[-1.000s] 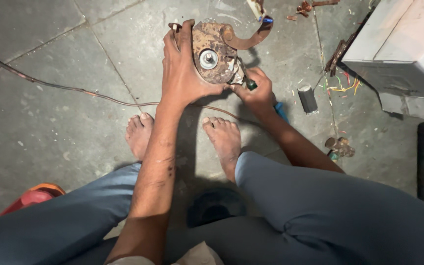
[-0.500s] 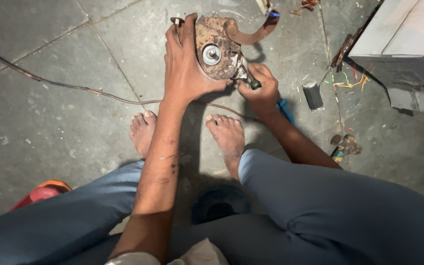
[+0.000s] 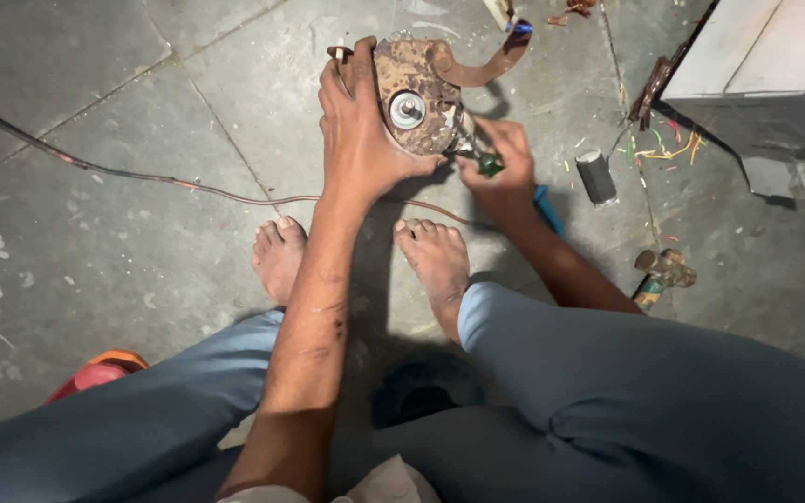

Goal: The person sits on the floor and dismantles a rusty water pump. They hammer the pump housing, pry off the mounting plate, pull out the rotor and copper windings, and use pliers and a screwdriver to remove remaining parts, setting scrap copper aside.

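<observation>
left hand [image 3: 361, 130] clamps rusty round metal motor housing [image 3: 416, 93] upright on grey stone floor [image 3: 142, 233] | right hand [image 3: 496, 168] clenched on green-handled tool [image 3: 489, 166], touching housing's lower right edge | housing just left of right-hand grip | right hand nearer that edge

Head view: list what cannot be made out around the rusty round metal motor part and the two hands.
- Rusty round metal motor part: its left side is covered by the left hand.
- Green-handled tool: its tip is hidden behind the part, its handle inside the right hand.
- White box: cut off by the right edge.
- Small dark cylinder: too small to identify.
</observation>
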